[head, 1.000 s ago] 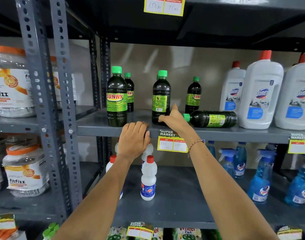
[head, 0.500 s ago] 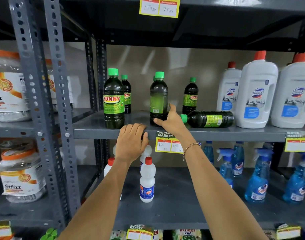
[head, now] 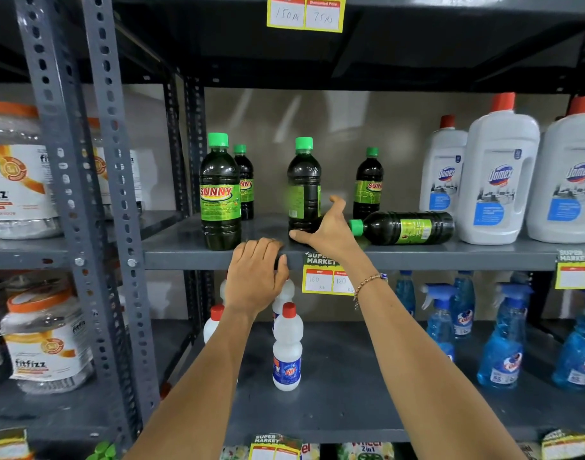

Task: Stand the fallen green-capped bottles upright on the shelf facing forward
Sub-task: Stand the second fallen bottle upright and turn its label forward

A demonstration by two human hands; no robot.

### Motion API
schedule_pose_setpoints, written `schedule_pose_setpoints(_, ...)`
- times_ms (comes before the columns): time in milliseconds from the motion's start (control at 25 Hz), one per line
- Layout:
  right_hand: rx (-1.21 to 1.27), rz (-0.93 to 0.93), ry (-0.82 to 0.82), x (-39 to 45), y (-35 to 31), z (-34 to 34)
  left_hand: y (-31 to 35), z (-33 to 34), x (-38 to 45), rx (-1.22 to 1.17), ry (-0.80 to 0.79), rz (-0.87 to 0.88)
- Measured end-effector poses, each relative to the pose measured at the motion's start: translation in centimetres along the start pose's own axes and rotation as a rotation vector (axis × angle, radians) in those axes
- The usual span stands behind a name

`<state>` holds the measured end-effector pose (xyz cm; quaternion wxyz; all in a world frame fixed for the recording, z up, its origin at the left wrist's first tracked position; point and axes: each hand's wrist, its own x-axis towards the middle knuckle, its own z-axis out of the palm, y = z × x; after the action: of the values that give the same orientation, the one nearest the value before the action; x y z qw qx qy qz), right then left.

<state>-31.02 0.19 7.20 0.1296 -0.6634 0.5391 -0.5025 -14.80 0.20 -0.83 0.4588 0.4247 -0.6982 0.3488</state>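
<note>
Dark green-capped bottles stand on the grey middle shelf [head: 417, 255]. The front left bottle [head: 220, 194] shows its SUNNY label forward. My right hand [head: 327, 229] grips the base of the middle bottle [head: 303, 185], which stands upright with its label turned sideways. One bottle [head: 404, 227] lies on its side just right of that hand, cap pointing left. Two more bottles [head: 245, 180] [head: 368, 185] stand at the back. My left hand [head: 256, 277] rests on the shelf's front edge, fingers curled over it.
Large white Domex jugs [head: 498, 180] crowd the shelf's right end beside the fallen bottle. A price tag [head: 327, 277] hangs on the edge. Below are small white bottles [head: 287, 350] and blue spray bottles [head: 503, 343]. Big jars [head: 15, 174] fill the left rack.
The middle bottle has been rotated under my right hand, its label swinging from facing front toward the left side. My left hand stays on the shelf edge.
</note>
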Motion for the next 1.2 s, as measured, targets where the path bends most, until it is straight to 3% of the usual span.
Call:
schedule_pose_setpoints(160,0.03,0.049,-0.068,0.0,0.0,-0.4,0.0,0.0,0.0,0.0,-0.002,0.0)
schedule_pose_setpoints(360,-0.077,-0.012,0.1,-0.3,0.0,0.6,0.0,0.1,0.1,-0.003,-0.018,-0.009)
schedule_pose_setpoints(560,-0.014,0.013,-0.038,-0.1,0.1,0.2,-0.1,0.3,0.0,0.003,-0.018,-0.017)
schedule_pose_setpoints(760,-0.127,-0.011,0.118,-0.8,-0.1,0.8,0.0,0.2,0.0,0.003,-0.014,-0.01)
schedule_pose_setpoints(960,-0.054,0.081,-0.009,-0.1,-0.1,0.3,-0.1,0.2,0.0,0.012,-0.013,-0.008)
schedule_pose_setpoints(1120,-0.122,0.031,0.151,-0.5,0.0,0.8,0.0,0.0,0.1,0.004,-0.04,-0.011)
schedule_pose_setpoints(1200,-0.09,0.038,0.138,-0.4,-0.1,0.8,0.0,0.0,0.1,0.007,-0.038,-0.011)
